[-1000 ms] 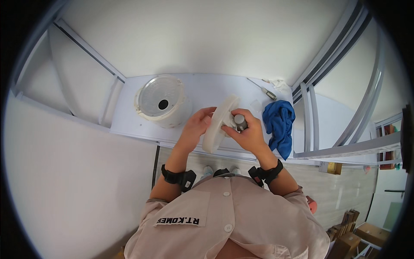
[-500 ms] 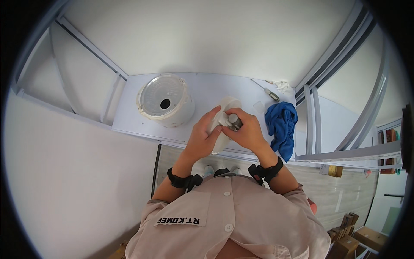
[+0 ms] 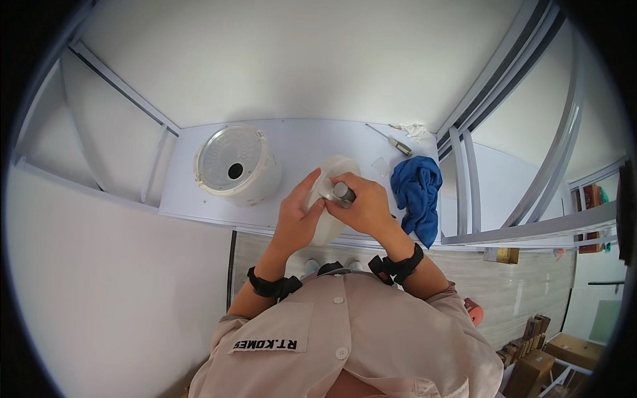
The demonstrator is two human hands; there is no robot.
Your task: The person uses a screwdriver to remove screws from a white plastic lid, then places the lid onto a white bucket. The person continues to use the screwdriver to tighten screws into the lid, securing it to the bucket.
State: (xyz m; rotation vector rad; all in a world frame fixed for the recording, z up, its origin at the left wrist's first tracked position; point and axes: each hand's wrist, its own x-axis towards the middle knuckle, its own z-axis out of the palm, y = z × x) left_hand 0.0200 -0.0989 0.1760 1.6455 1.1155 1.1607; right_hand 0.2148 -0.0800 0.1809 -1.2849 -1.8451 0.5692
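My left hand [image 3: 297,215] and my right hand [image 3: 366,204] are close together over the front part of the white table, both closed on one long, rounded white plastic piece [image 3: 327,232]. A short grey cylinder [image 3: 344,192] stands up from its middle. The fingers of my right hand wrap round this cylinder, while my left hand holds the left side of the white piece, its thumb near the cylinder's base. My fingers hide much of the join between the two parts.
To the left stands a white tub [image 3: 262,180] with a clear, holed lid. A screwdriver [image 3: 400,146], a crumpled white cloth or tissue [image 3: 417,134], a small clear plastic piece [image 3: 380,166] and a blue cloth [image 3: 417,189] lie to the right. A metal frame [image 3: 466,182] borders the table's right side.
The head view has shifted, so the table things appear further left and lower. Between my hands the white piece has tilted slightly; both hands keep their hold.
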